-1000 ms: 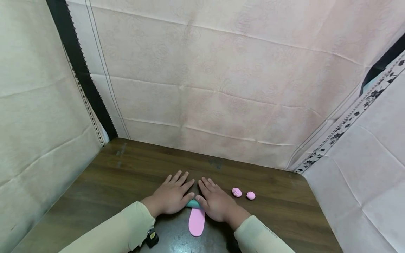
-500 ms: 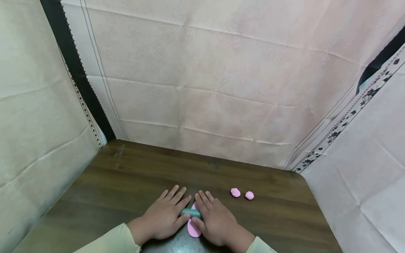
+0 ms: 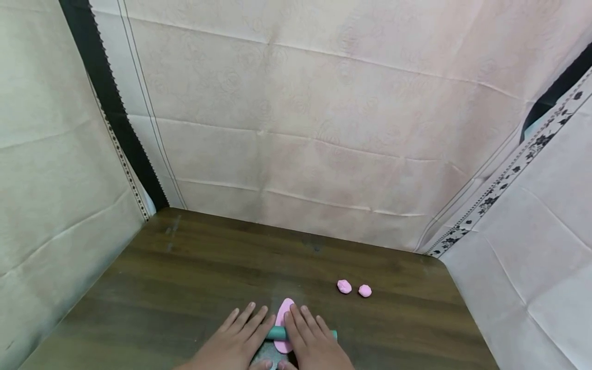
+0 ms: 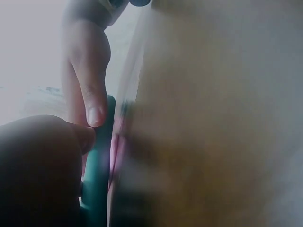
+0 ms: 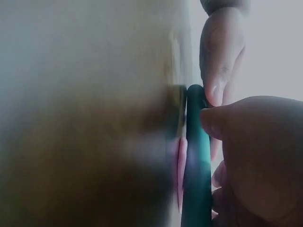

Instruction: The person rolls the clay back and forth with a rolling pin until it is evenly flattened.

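Note:
A green rolling pin lies across a flat, long pink strip of clay near the front of the table. My left hand rests on the pin's left part with fingers stretched out. On its right part lies my right hand, fingers straight and pointing away from me. The pin's right end shows just past that hand. Both thumbs come close together on the near side. In the right wrist view, the rolling pin sits over the thin edge of the pink clay, beneath my palm.
Two small pink clay lumps sit on the brown wooden table, right of the hands. Pale cloth hangs behind the table and along both sides.
Both hands have moved toward me with the rolling pin, from the strip's far end to its nearer part. More of the pink strip shows beyond the pin. The two lumps stay put.

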Available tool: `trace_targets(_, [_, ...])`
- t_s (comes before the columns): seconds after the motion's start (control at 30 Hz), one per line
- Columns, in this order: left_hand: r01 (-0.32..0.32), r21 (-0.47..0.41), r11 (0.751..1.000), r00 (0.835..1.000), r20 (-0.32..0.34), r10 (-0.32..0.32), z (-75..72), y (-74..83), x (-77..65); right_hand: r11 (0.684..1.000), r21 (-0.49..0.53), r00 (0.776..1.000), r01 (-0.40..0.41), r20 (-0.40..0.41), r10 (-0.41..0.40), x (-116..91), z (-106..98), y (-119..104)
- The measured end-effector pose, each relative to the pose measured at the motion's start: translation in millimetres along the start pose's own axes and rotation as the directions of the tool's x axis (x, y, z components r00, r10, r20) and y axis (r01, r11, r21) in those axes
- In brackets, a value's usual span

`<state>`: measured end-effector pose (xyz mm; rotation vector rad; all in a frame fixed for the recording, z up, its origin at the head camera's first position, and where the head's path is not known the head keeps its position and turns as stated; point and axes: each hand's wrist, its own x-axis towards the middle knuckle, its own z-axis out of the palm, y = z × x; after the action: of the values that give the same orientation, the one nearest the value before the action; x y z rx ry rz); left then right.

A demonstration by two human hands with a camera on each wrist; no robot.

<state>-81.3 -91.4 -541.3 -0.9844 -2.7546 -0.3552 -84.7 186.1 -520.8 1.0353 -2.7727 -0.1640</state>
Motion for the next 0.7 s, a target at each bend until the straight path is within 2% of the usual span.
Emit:
trace_targets(0.1, [-0.031,0.124,0.992,0.994,-0.103,0.044,10.9,1.4,-9.8,0.994,-0.105,0.994,0.034,-0.1,-0.044,-10,10,-1])
trace_targets(0.17, [-0.043,0.225,0.973,0.98,-0.178,0.084,16.4,2.4,-14.1,0.984,-0.174,0.983,0.046,-0.168,-0.076,-16,16,-2])
trace_targets(0.23, [-0.04,0.285,0.958,0.965,-0.239,0.111,20.2,3.4,-16.6,0.973,-0.226,0.967,0.042,-0.237,-0.096,-18,22,-3])
trace_targets(0.33, [-0.022,0.317,0.948,0.951,-0.286,0.118,23.5,5.8,-18.4,0.961,-0.277,0.933,0.026,-0.337,-0.123,-19,30,-4])
trace_targets(0.47, [-0.002,0.301,0.954,0.947,-0.305,0.098,26.3,8.7,-19.5,0.963,-0.268,0.897,0.014,-0.422,-0.131,-17,38,-6])
trace_targets(0.57, [0.0,0.299,0.954,0.947,-0.306,0.096,26.7,9.4,-19.1,0.965,-0.262,0.902,0.019,-0.413,-0.129,-18,38,-5])
trace_targets(0.7, [-0.014,0.256,0.966,0.966,-0.248,0.08,22.3,6.2,-16.2,0.971,-0.238,0.95,0.033,-0.296,-0.105,-17,28,-3])
